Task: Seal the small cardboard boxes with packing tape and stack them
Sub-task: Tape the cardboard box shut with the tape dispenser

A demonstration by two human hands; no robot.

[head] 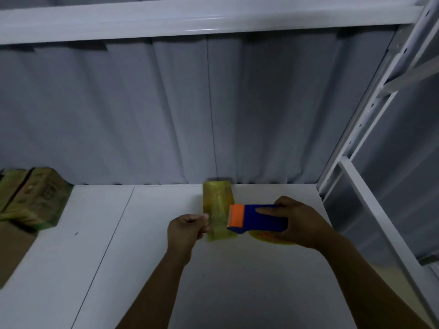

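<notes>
My right hand (pixel 301 222) grips a blue tape dispenser (pixel 261 219) with an orange cutter end, its yellowish tape roll (pixel 270 239) showing underneath. My left hand (pixel 187 230) pinches the free end of a yellowish strip of tape (pixel 218 210) that runs from the dispenser's orange end towards the back of the white shelf (pixel 142 257). Both hands are above the shelf, right of its middle. Small cardboard boxes with green print (pixel 35 198) stand at the far left of the shelf, well away from both hands.
A grey corrugated wall closes the back. A white shelf beam runs overhead, and a white perforated upright (pixel 370 115) with a side panel bounds the right. A brown cardboard piece (pixel 11 250) lies at the left edge, in front of the boxes.
</notes>
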